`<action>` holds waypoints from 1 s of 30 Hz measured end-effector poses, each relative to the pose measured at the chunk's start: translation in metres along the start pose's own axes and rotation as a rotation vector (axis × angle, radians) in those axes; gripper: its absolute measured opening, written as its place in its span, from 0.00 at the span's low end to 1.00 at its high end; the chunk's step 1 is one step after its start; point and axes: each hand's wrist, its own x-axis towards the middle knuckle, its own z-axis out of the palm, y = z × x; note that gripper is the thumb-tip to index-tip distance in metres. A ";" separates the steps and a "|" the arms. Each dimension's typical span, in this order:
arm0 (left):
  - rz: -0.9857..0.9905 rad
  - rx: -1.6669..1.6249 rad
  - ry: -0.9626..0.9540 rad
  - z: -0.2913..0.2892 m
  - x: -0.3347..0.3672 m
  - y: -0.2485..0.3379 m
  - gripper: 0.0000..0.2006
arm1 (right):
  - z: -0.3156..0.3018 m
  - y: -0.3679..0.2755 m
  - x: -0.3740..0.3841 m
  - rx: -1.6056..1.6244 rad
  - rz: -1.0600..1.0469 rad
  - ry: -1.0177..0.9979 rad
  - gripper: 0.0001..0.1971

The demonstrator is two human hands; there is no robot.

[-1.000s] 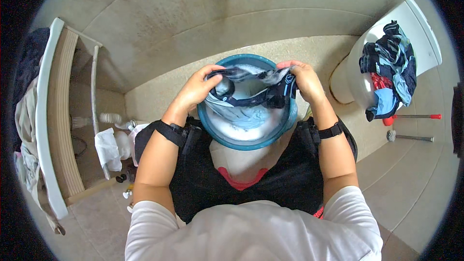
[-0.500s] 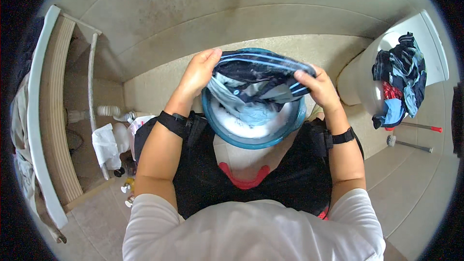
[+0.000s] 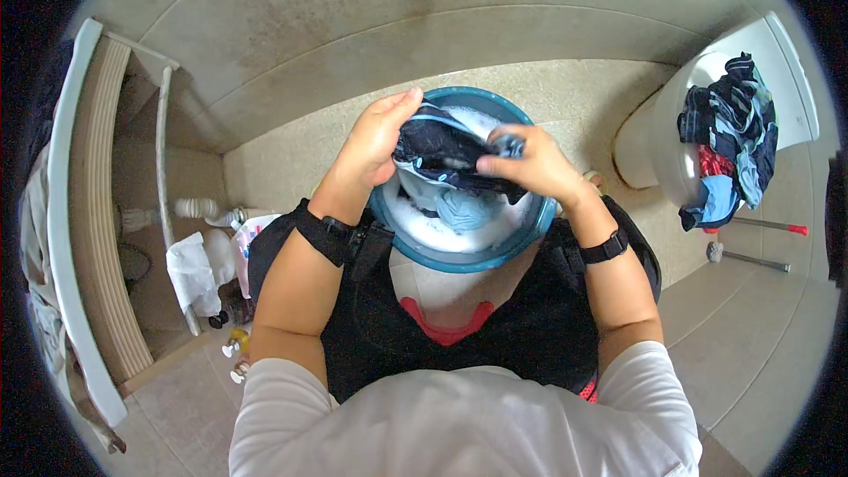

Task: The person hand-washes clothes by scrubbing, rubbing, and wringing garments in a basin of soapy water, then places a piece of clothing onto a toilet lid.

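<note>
A wet dark navy garment [image 3: 435, 143] with light blue stripes is stretched between my hands above a teal basin [image 3: 465, 266]. My left hand [image 3: 382, 134] grips its left end at the basin's far left rim. At the other end, my right hand [image 3: 537, 162] is closed on a bunched part of the cloth, slightly smeared by motion. Below, white suds [image 3: 422, 228] fill the basin, and light blue cloth [image 3: 473, 209] hangs or lies in them; I cannot tell whether it belongs to the same garment.
A pile of dark, blue and red clothes [image 3: 729, 137] lies on the white toilet [image 3: 638, 137] at right, with long-handled brushes [image 3: 751, 261] beside it. At left stands a white-edged basin cabinet [image 3: 66, 212] near a white pipe [image 3: 196, 208]. A red stool edge [image 3: 446, 333] shows between my legs.
My right hand has moved left, toward my left hand, bunching the garment that was spread wider. More suds show at the basin's far right side.
</note>
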 end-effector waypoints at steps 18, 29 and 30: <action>0.140 -0.036 -0.066 0.021 0.016 -0.083 0.31 | 0.016 -0.030 0.017 1.423 0.045 0.175 0.09; -0.152 -0.785 -0.093 0.019 0.028 -0.102 0.20 | 0.064 -0.049 0.016 -0.310 -0.423 0.575 0.07; -0.143 -0.756 -0.122 0.020 0.022 -0.102 0.19 | 0.065 -0.070 0.012 -0.361 -0.447 0.579 0.06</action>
